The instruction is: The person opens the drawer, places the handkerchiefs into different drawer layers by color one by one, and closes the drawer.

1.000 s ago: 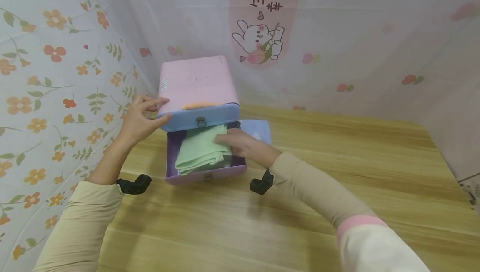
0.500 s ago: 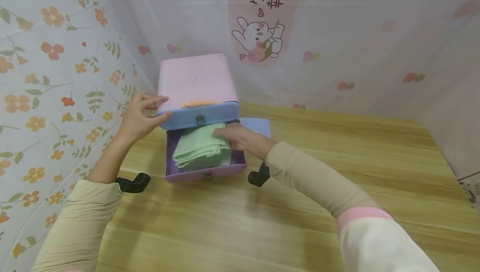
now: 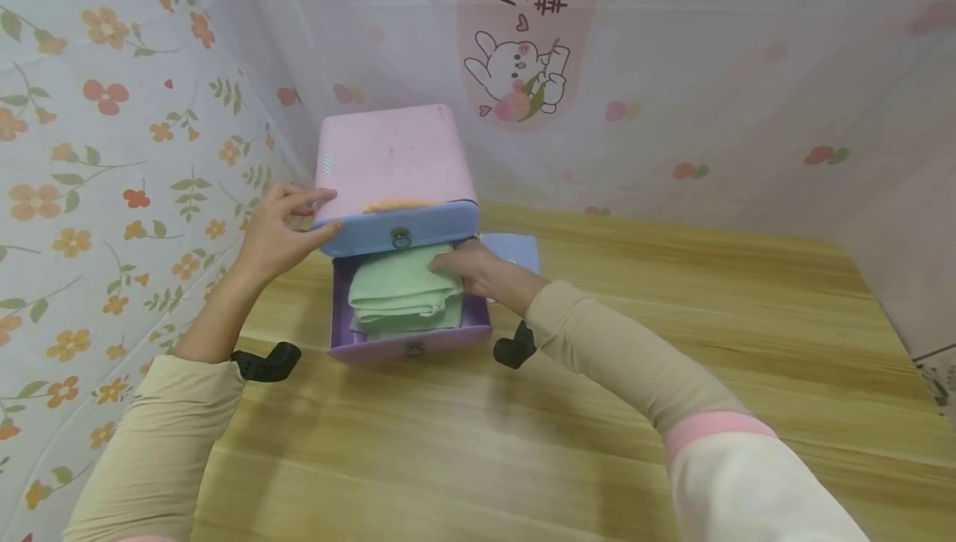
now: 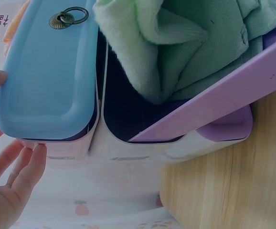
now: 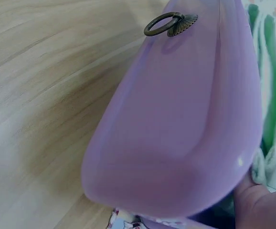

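A small drawer cabinet with a pink top stands at the back left. Its purple lower drawer is pulled out, while the blue upper drawer sits in place. Inside the purple drawer lies a folded green towel. My right hand pinches this towel's right side, thumb on top; the other fingers are mostly hidden. My left hand rests on the cabinet's front left corner. In the left wrist view its thumb touches the blue drawer's edge, with the spread fingers along the side.
An orange cloth pokes out above the blue drawer front. A flat blue thing lies on the wooden table right of the cabinet. Patterned curtains hang behind and at the left. The purple drawer has a ring pull.
The green towel has gone from slanting to squarer and flatter in the purple drawer. My right hand has shifted slightly back with it; the left hand keeps its place.
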Action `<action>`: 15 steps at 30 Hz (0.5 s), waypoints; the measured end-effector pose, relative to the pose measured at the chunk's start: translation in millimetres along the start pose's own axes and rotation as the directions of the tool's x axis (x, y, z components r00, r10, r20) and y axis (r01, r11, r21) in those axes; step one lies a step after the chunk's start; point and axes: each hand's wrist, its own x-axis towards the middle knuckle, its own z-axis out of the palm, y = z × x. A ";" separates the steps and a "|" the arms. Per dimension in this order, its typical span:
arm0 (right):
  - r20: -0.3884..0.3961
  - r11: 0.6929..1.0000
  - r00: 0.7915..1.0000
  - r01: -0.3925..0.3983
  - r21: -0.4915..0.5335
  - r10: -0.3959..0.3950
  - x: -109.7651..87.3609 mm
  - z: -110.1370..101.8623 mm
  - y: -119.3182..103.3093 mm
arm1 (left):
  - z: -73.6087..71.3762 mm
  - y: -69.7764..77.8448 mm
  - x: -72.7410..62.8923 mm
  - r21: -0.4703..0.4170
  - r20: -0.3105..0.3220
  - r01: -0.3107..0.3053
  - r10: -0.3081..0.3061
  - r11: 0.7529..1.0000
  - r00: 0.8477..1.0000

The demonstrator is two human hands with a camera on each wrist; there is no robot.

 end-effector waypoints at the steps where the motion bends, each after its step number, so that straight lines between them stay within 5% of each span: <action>1: 0.004 1.000 1.000 0.011 0.004 -0.011 -0.2 -0.5 0.1 | 0.1 -0.1 0.1 -0.005 0.001 -0.002 0.002 1.000 1.000; 15: -0.041 0.971 0.991 0.117 -0.209 -0.128 -18.5 -7.3 -3.8 | -0.2 3.1 0.3 0.024 0.013 0.021 -0.021 0.999 1.000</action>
